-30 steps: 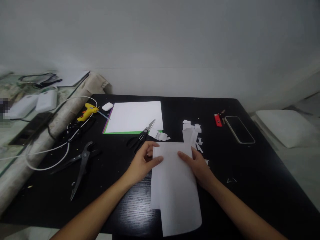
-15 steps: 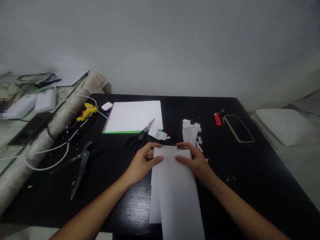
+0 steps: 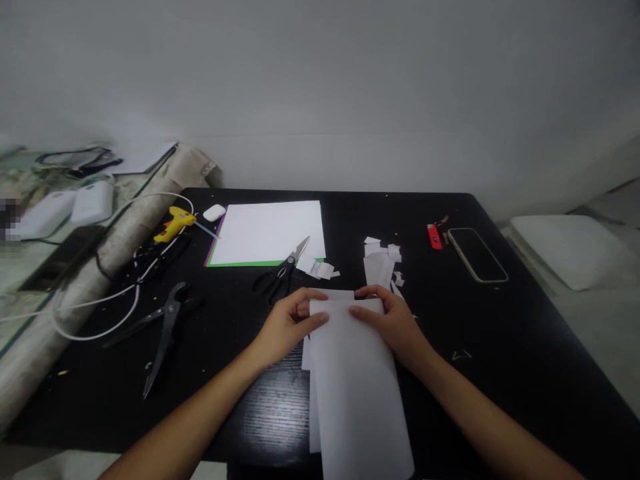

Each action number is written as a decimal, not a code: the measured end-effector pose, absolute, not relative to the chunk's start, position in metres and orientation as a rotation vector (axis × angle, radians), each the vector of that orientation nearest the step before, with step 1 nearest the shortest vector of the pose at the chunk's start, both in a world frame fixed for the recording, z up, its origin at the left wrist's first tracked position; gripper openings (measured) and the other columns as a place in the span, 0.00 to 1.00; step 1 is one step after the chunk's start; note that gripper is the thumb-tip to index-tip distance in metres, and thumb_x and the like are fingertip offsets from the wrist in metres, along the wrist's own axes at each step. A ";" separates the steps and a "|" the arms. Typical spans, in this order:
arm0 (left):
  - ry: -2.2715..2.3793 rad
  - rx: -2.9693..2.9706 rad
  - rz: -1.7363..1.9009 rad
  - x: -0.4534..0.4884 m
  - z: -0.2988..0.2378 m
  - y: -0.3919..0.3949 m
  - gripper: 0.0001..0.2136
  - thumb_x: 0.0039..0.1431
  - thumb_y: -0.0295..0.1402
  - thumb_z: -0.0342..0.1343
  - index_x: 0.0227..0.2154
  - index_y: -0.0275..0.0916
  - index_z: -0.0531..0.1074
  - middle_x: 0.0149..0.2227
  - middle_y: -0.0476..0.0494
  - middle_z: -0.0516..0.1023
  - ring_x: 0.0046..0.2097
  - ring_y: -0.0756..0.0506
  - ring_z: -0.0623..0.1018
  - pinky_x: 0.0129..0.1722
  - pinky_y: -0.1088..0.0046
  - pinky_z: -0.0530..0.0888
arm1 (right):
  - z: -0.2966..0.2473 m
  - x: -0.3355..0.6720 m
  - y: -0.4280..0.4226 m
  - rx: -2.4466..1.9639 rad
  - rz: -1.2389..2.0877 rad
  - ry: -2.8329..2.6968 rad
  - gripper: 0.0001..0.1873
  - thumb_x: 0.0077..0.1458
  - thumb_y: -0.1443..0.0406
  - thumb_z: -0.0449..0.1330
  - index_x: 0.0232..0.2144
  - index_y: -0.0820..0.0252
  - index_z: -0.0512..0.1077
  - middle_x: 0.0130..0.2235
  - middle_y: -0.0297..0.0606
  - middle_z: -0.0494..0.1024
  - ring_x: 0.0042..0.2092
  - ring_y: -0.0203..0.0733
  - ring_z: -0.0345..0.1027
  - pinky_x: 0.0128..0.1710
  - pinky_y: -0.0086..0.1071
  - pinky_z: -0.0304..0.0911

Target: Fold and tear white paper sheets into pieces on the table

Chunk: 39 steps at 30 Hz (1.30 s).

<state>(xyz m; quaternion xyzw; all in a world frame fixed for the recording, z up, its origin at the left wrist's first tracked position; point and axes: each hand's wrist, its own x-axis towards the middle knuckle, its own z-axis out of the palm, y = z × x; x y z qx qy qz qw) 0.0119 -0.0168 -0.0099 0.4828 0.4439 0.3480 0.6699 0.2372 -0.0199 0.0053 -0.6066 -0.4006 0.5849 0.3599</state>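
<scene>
A long white sheet of paper point(image 3: 357, 387) hangs toward me over the table's near edge, its far end pinched between both hands. My left hand point(image 3: 290, 323) grips the far left corner, thumb on top and fingers behind. On the far right corner, my right hand point(image 3: 395, 323) holds in the same way. More white paper shows beneath, along the left side and just past the far edge. Black-handled scissors point(image 3: 283, 270) lie partly open beyond my left hand. White paper scraps point(image 3: 381, 263) are scattered beyond my right hand.
White sheets point(image 3: 273, 233) over coloured ones lie at the back. On the left are a yellow glue gun point(image 3: 175, 224), pliers point(image 3: 170, 317) and a looped white cable point(image 3: 136, 303). A red lighter point(image 3: 434, 237) and a phone point(image 3: 477, 255) lie on the right.
The near end of the held paper has shifted slightly right. The layer beneath shows as a narrower strip on the left. Both hands keep nearly the same place.
</scene>
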 end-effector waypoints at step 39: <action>1.101 1.242 0.847 0.010 0.004 -0.015 0.14 0.59 0.42 0.64 0.41 0.37 0.74 0.20 0.58 0.62 0.22 0.54 0.62 0.24 0.78 0.59 | 0.016 0.246 -0.009 -1.444 1.497 -1.359 0.13 0.44 0.56 0.74 0.30 0.56 0.81 0.34 0.36 0.82 0.39 0.46 0.76 0.44 0.40 0.68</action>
